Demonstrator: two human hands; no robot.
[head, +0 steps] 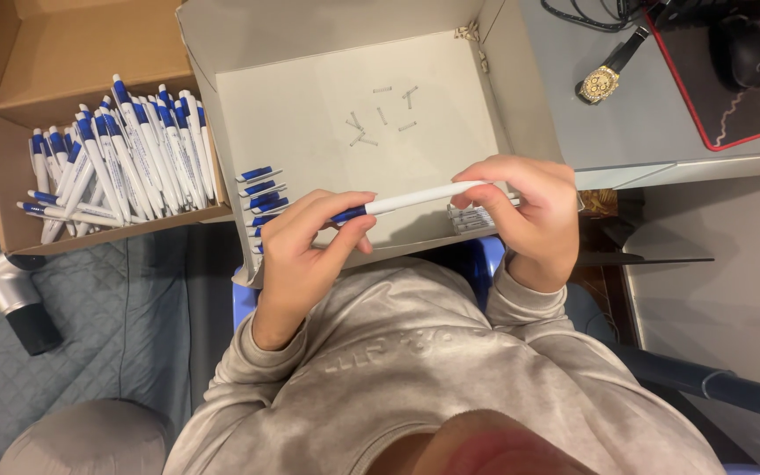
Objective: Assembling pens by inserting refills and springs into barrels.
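A slim white plastic pen with a blue tip section [406, 201] lies almost level between the person's two hands, above the near edge of a shallow open cardboard box with a pale, smooth floor [310, 132]. The left hand [310, 239] is curled closed round the blue end, thumb and fingertips pinching it; the right hand [525, 211] is closed on the white end, fingers bent over the barrel.

Inside the box, toward the far side, lie a few small thin metal springs [380, 119], scattered and apart from one another. Along the box's left wall sits a short row of blue-and-white pen parts [261, 189], and under the right hand a small bundle of white barrels [472, 217] shows — partly hidden by the fingers.

To the left stands a second brown cardboard box [10, 149], its flaps open, heaped with finished white-and-blue pens [120, 158] lying in a loose pile. On the grey tabletop [644, 123] at the far right rests a gold-coloured wristwatch with a dark strap [607, 75], beside a black mat with a red edge [705, 79]. The person wears a soft grey sweatshirt [415, 369].
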